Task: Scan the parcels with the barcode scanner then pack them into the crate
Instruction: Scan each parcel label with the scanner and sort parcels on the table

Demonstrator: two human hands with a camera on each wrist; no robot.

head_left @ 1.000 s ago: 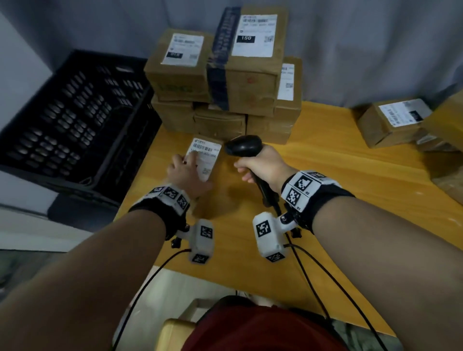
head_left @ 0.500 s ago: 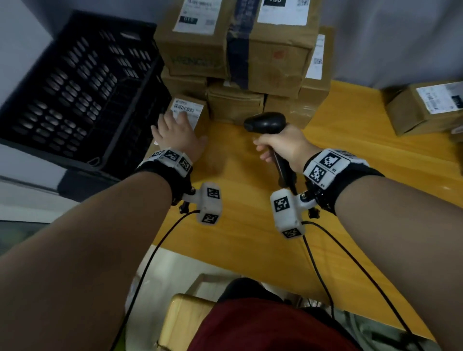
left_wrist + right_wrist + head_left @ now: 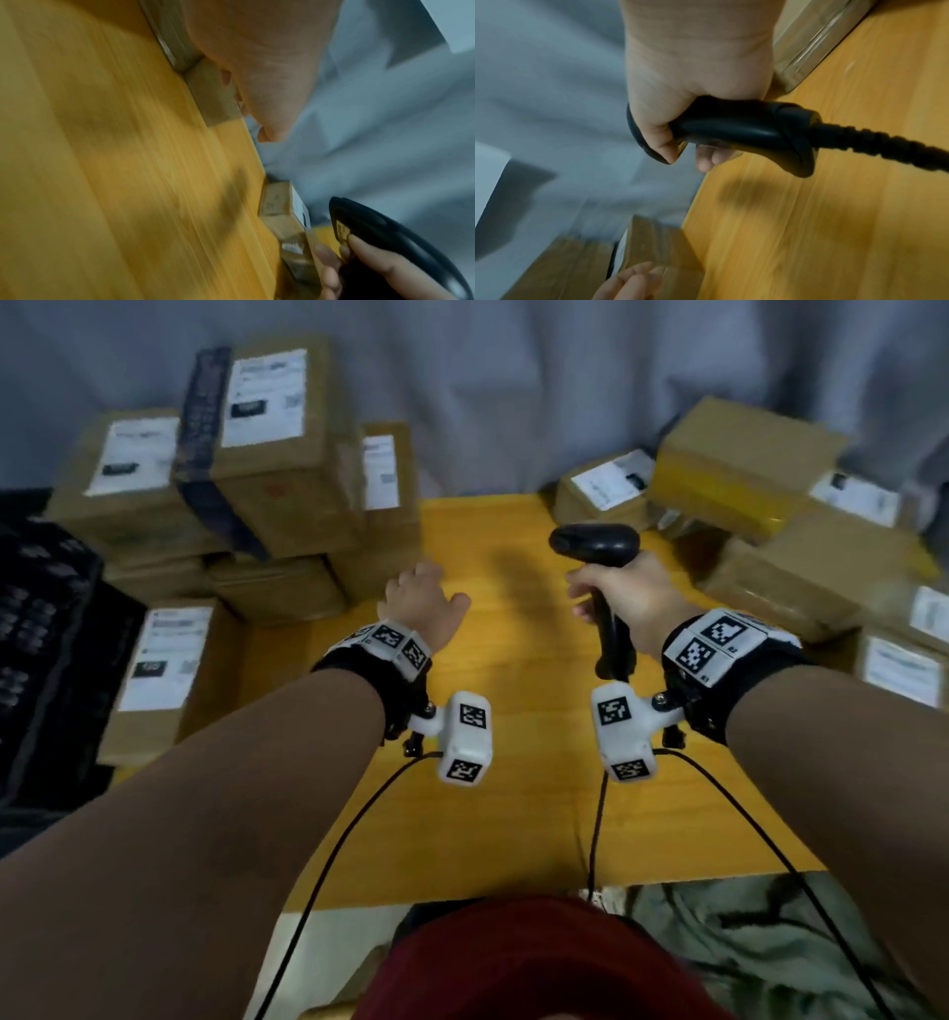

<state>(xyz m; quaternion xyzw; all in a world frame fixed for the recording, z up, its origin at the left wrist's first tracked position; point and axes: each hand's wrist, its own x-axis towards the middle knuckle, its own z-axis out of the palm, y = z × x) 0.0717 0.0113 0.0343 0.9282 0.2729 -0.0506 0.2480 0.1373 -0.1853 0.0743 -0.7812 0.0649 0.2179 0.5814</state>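
Flanking the scanner-gripping right hand (image 3: 629,598) and loose, empty left fingers (image 3: 411,582): parcel stacks (image 3: 287,505).

A table (image 3: 513,762) stretches ahead of the person, with a curtain (image 3: 513,392) hanging behind its far edge. On the table's far left stands a stack of parcels (image 3: 277,469), and one parcel (image 3: 169,670) lies in front of that stack, near the left edge. Left of the table sits a crate (image 3: 46,660). A second heap of parcels (image 3: 770,516) fills the table's far right. Between the two groups, the left hand (image 3: 421,603) hovers above the table, and to its right the right hand (image 3: 631,598) holds a barcode scanner (image 3: 595,546) upright.
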